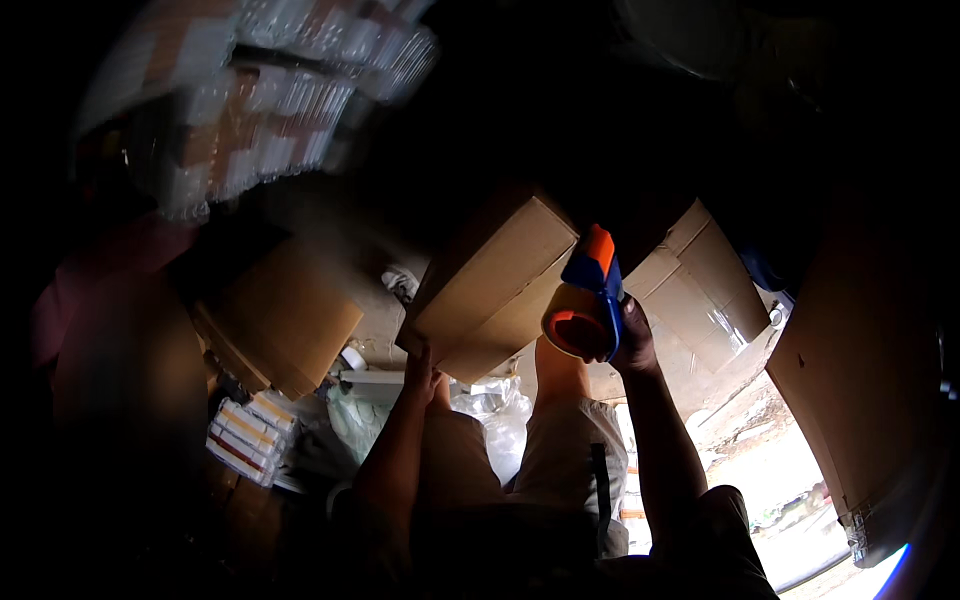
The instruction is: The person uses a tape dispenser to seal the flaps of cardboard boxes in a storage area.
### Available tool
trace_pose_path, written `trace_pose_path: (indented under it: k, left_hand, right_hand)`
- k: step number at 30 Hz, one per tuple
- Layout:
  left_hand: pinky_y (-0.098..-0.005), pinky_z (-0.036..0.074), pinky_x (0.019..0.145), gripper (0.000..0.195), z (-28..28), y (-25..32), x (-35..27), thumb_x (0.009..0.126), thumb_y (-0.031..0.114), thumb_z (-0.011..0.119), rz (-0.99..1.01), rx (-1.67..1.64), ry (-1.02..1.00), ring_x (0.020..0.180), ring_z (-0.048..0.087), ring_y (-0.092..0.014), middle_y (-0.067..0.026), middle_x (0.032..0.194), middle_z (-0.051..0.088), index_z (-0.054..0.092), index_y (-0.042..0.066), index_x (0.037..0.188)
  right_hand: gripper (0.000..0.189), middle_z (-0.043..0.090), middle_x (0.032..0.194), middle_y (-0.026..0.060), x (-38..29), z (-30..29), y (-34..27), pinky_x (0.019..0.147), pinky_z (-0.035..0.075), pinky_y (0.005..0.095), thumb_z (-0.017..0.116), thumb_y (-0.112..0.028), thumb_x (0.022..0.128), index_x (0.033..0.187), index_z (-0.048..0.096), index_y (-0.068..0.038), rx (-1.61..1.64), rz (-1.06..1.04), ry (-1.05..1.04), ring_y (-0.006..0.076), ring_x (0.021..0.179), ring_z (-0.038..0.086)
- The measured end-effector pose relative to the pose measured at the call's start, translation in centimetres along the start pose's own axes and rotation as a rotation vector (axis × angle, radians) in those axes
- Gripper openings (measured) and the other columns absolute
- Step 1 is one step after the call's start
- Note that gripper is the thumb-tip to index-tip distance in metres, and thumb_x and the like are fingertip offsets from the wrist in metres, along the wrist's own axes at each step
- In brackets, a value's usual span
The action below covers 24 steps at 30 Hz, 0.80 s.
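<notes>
In the middle of the head view a cardboard box (499, 274) is tilted in front of my knees, its far side lost in shadow. My left hand (424, 375) grips the near left corner of this box. A blue and orange tape gun (592, 277) is in my right hand (636, 337), held up by its handle at the box's right side. The tape gun carries a roll of tape (577, 326) with an orange-red hub. Whether the tape touches the cardboard I cannot tell.
Flattened cardboard (289, 315) leans at the left, above wrapped white packs (251, 439). Clear plastic bags (495, 420) lie between my legs. Another taped box (697, 277) and a large cardboard panel (855, 375) stand at the right. Plastic-wrapped stacks (255, 112) rise at upper left.
</notes>
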<state>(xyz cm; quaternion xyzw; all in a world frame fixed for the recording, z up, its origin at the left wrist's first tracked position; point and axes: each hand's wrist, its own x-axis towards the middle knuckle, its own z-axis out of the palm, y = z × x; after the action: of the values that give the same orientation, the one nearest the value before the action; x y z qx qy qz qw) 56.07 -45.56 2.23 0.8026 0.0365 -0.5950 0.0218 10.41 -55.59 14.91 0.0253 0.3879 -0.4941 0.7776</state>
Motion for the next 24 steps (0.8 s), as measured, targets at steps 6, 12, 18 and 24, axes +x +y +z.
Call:
trace_pose_path:
  k: [6,12,18,24]
  left_hand:
    - [-0.04,0.054,0.084,0.049,1.6,2.4,-3.0,0.088,0.035,0.074,0.802,0.827,0.541,0.094,0.068,-0.031,-0.0159,0.102,0.068,0.061,0.003,0.122]
    - [-0.0262,0.044,0.095,0.036,0.5,22.8,-22.1,0.099,0.04,0.061,0.513,0.138,-0.731,0.092,0.061,-0.01,-0.0009,0.088,0.062,0.063,0.005,0.096]
    - [-0.0246,0.047,0.071,0.023,-7.9,22.8,-15.9,0.092,0.022,0.074,0.401,0.081,-1.068,0.076,0.057,-0.008,-0.0001,0.081,0.058,0.059,0.005,0.095]
    - [-0.0284,0.051,0.077,0.024,-12.6,20.4,-12.2,0.093,0.023,0.073,0.088,-0.302,-1.249,0.081,0.06,-0.01,-0.0011,0.087,0.06,0.055,0.007,0.097]
  right_hand:
    - [0.077,0.07,0.099,0.0211,1.1,3.0,4.6,0.049,0.059,0.0313,0.071,-0.049,0.087,0.128,0.05,0.013,-0.061,0.229,-0.068,0.0228,0.062,0.07]
    - [0.087,0.07,0.094,0.0183,3.1,9.3,8.6,0.051,0.059,0.0293,0.074,-0.057,0.083,0.127,0.051,0.014,-0.397,0.365,-0.122,0.0217,0.061,0.071]
    - [0.078,0.07,0.088,0.0158,7.2,17.7,11.6,0.058,0.06,0.0295,0.078,-0.05,0.083,0.124,0.055,0.012,-0.544,0.605,-0.239,0.0205,0.066,0.072]
    - [0.045,0.068,0.088,0.0095,8.6,21.2,14.8,0.074,0.051,0.0348,0.078,-0.029,0.082,0.111,0.063,0.003,-1.017,0.584,-0.3,0.0184,0.079,0.063]
